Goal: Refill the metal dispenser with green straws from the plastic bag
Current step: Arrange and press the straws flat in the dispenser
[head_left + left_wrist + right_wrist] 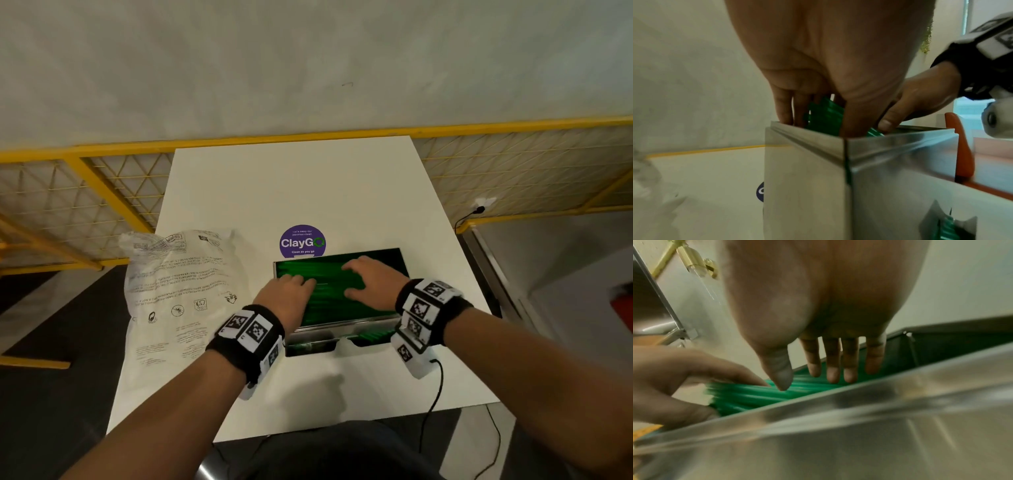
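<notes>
**Both hands on the straws in the dispenser**

The metal dispenser (pixel 342 330) stands open-topped on the white table (pixel 342 192), full of green straws (pixel 329 270). The left hand (pixel 286 296) curls round the straws' left end; the right hand (pixel 371 281) lies flat on them, fingers (pixel 833 363) straight. The plastic bag (pixel 178 284) lies to the left.

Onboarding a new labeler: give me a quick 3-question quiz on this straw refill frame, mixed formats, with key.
1. True or false: the plastic bag lies on the table to the left of the metal dispenser.
2. Where are most green straws now? A) in the bag B) in the dispenser's open top C) scattered on the table
3. Fill in: the round sticker beyond the dispenser reads "____".

Key: 1 true. 2 B; the left hand and right hand rest on them. 3 ClayGo.
</notes>
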